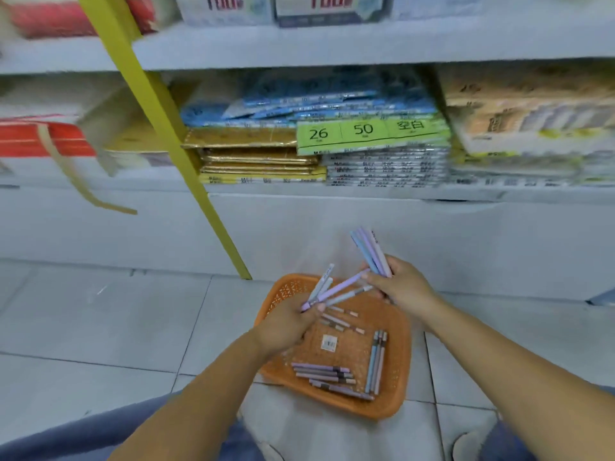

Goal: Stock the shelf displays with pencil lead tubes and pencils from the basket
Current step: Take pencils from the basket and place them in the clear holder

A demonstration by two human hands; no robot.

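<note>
Pencils (372, 251) gripped in right hand (404, 286), more in left hand (286, 324) hiding basket (402, 354) edge; shelves (366, 48) blurred

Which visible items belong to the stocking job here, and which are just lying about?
Job: orange basket, loose pencils in it, pencil bunch gripped by left hand, pencil bundle gripped by right hand.
Lying about: green-labelled packs, gold packs, yellow shelf post, red box.

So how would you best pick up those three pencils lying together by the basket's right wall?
Probably from straight above, pinching the three pencils around their middle. They lie flat and side by side on the floor of the orange basket, close to its right wall, so a sideways reach from there looks blocked. The bare floor on their left leaves fingers room.
</note>
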